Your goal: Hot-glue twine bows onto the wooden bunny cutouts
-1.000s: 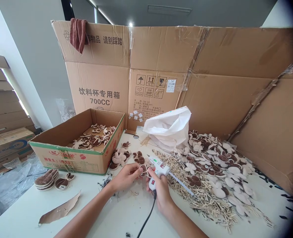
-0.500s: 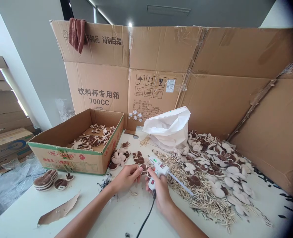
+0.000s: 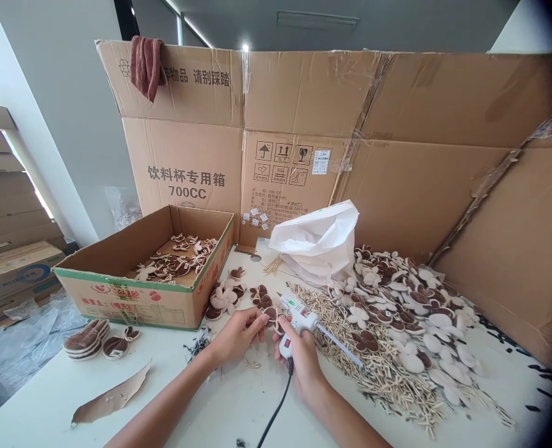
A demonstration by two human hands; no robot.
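From a distance I saw my left hand (image 3: 236, 336) pinching a brown-and-cream flower-shaped piece (image 3: 271, 317), and my right hand (image 3: 302, 361) gripping a white plastic glue gun (image 3: 299, 322). A green-edged open cardboard box (image 3: 140, 303), well left of my hands, held more brown-and-cream pieces (image 3: 177, 264).

Bright, soft indoor light, faint shadows; the wide-angle edges bend and darken at right.

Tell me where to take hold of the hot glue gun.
Grip the hot glue gun by its handle, coming from below and behind as the right hand does: the handle drops from the white body, the cord leaves its base, and the nozzle points forward-left. Keep the fingers away from that tip.
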